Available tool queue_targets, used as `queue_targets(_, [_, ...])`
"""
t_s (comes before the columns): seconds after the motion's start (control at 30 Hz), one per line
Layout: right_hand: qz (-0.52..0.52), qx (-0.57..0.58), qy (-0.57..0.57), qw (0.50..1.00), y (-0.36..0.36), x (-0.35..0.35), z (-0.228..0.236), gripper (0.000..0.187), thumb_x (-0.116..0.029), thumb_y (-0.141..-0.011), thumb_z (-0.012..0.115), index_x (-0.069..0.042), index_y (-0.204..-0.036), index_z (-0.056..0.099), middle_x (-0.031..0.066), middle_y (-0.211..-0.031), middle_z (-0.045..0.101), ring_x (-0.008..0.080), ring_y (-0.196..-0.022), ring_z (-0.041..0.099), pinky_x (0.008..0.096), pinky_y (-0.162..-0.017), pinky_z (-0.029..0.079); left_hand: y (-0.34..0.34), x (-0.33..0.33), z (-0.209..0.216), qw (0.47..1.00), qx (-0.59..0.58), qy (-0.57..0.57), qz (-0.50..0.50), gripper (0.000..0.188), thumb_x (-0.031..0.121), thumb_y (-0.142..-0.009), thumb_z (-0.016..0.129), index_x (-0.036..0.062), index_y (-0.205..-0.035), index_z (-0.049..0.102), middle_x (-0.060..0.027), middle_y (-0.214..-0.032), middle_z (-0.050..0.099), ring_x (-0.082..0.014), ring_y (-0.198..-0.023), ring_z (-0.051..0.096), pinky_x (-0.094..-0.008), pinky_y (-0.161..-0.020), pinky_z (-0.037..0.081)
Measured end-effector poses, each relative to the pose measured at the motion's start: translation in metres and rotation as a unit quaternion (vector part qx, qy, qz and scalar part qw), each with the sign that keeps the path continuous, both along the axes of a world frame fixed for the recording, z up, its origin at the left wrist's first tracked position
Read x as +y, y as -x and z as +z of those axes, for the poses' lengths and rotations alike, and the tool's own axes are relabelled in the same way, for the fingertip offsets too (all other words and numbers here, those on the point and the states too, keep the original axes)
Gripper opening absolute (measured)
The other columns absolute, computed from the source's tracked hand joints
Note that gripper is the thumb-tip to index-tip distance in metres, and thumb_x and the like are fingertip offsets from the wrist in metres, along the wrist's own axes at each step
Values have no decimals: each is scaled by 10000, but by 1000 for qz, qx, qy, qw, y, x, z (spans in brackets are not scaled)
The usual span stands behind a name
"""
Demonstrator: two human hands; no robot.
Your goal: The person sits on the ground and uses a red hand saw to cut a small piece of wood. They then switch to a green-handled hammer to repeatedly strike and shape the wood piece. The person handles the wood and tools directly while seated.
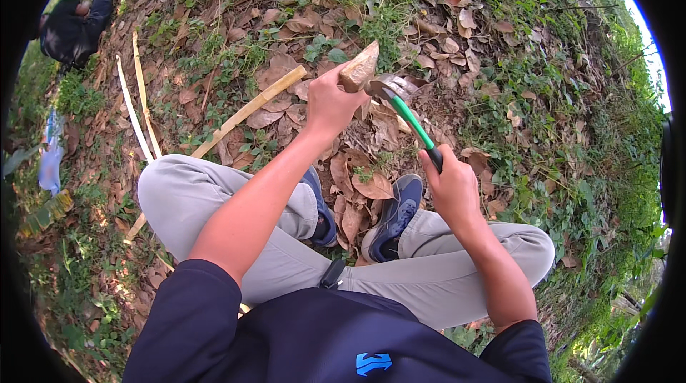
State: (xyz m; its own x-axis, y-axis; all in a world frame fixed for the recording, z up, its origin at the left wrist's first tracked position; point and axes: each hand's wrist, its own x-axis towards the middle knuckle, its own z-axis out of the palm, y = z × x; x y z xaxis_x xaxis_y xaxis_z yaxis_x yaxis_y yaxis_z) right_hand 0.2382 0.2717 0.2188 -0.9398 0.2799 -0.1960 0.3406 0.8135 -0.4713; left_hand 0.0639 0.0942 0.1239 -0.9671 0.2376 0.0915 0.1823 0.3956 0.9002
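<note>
My left hand (331, 106) is closed around a rough, pale brown chunk of wood (362, 66) with a tapered upper end, held up over the leaf litter. In my right hand (454, 184) is a hammer (411, 120) with a green and black handle, gripped at the black lower end. The dark metal head of the hammer is right beside the chunk's lower right side; whether they touch I cannot tell. Both hands are in front of my bent knees, above my blue shoes.
A long, pale wooden strip (250, 106) slants across the ground beside my left knee. Two thinner strips (133, 113) lie farther left. A person in dark clothes (75, 26) is at the far left, with a bluish plastic bag (51, 151) nearer. Dry leaves and green plants cover the slope.
</note>
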Motion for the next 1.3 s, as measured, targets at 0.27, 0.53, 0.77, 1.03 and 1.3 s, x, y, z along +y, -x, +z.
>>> queue_targets(0.27, [-47, 127, 69, 988, 5, -4, -8, 227, -216, -1023, 682, -40, -937, 569, 161, -614, 590, 367, -540, 625, 418, -518, 470, -3, -3, -10, 999, 47, 9, 11, 607, 317, -749, 902, 2, -1239, 729, -103, -1032, 664, -273, -914, 691, -388, -823, 558])
queue_targets(0.53, [-77, 241, 76, 965, 4, 0, -15, 165, -124, -979, 706, -40, -900, 587, 102, -600, 555, 198, -478, 524, 346, -488, 429, -10, -4, -1, 1000, 6, 16, -7, 597, 377, -775, 875, 80, -1273, 734, -98, -1057, 655, -280, -934, 698, -410, -853, 557])
queue_targets(0.77, [-49, 164, -83, 982, 11, 11, -24, 246, -205, -1000, 668, -34, -850, 573, 138, -591, 568, 295, -538, 593, 448, -534, 436, -4, -1, 7, 999, -7, 47, -22, 604, 378, -767, 883, 91, -1277, 734, -88, -1036, 662, -258, -918, 694, -389, -822, 557])
queue_targets(1.03, [-56, 68, -72, 993, 18, 22, -15, 275, -272, -975, 690, -25, -869, 630, 191, -628, 611, 422, -635, 640, 510, -640, 490, -8, -1, 8, 996, -2, 55, -68, 615, 401, -755, 886, 118, -1281, 740, -98, -1009, 657, -272, -925, 690, -398, -839, 551])
queue_targets(1.3, [8, 144, -127, 981, 19, 28, -26, 340, -210, -977, 724, -39, -765, 520, 133, -557, 477, 295, -469, 388, 402, -500, 377, -17, 3, 8, 993, 6, 46, -111, 563, 351, -766, 876, 146, -1274, 746, -79, -1085, 656, -277, -989, 684, -408, -885, 554])
